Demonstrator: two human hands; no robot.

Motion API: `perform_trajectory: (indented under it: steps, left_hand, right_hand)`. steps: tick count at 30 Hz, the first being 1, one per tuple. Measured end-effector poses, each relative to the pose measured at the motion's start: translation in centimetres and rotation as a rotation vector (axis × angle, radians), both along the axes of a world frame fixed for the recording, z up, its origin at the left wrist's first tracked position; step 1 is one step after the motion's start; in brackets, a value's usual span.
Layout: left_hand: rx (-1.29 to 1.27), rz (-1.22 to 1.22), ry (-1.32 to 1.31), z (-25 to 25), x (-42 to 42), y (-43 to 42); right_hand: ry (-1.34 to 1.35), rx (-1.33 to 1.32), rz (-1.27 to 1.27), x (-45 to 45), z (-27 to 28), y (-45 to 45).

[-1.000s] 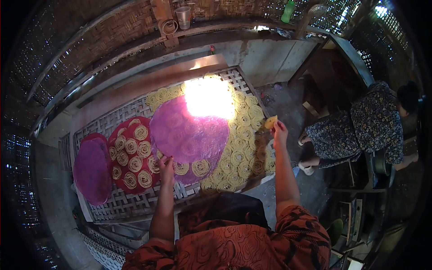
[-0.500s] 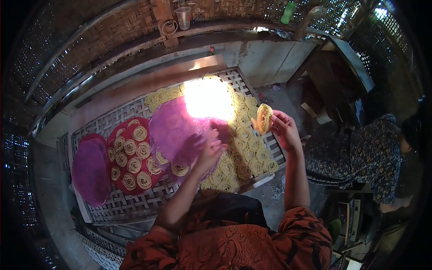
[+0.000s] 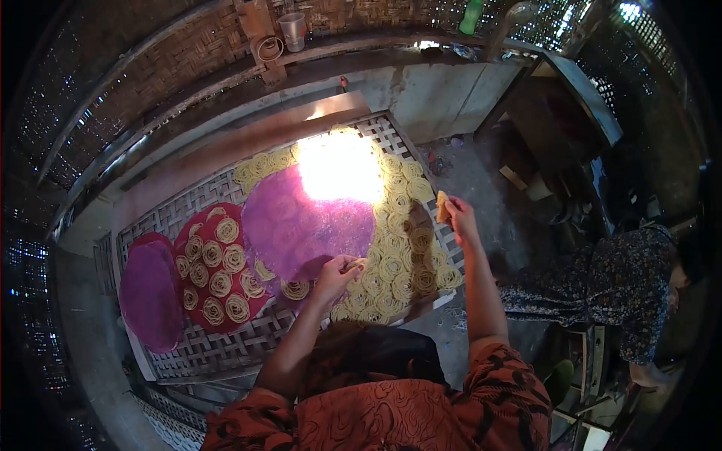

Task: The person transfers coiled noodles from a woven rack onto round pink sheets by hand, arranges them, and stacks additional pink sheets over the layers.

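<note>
Coiled yellow noodle nests (image 3: 397,263) lie packed in rows over the right part of a woven bamboo tray (image 3: 226,355). My right hand (image 3: 462,219) is raised by the tray's right edge, its fingers closed on a folded-looking noodle nest (image 3: 442,206). Low over the tray, my left hand (image 3: 335,279) is closed, with a pale yellow nest (image 3: 357,265) at its fingertips, partly hidden. Just beyond it, a translucent purple round sheet (image 3: 282,225) covers several nests. Left of that, a red round sheet (image 3: 201,259) bears more nests spaced apart.
Another purple round sheet (image 3: 150,297) lies at the tray's left end. Bright sunlight washes out the tray's far part. A plastic cup (image 3: 292,31) and a green bottle (image 3: 471,16) stand on the wall ledge. At right, a person in patterned clothes (image 3: 624,263) bends over.
My left hand has come down and nearer to me, its fingers now closed at a nest. The right hand has shifted slightly, turning its nest edge-on. The person at right has moved lower.
</note>
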State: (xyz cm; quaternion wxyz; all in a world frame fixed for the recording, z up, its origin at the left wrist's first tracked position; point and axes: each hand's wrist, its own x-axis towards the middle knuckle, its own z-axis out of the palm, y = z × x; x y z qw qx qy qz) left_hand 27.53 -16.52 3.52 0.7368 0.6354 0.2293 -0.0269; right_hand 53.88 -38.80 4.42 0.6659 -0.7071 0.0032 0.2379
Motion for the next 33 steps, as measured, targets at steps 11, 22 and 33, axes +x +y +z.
perform_trajectory:
  steps: [11,22,33]
  left_hand:
    - [-0.418,0.188,-0.151,1.2,1.4,-1.8]
    - [1.106,0.232,0.22,-0.5,-0.9,8.2]
    - [1.243,0.5,0.606,-7.2,-5.5,17.1]
  right_hand:
    - [-0.507,-0.591,0.376,-5.0,-0.9,4.1]
    - [-0.204,-0.087,0.129,-0.8,-0.1,0.1]
    - [-0.296,-0.285,0.08,5.3,-6.6,-0.4]
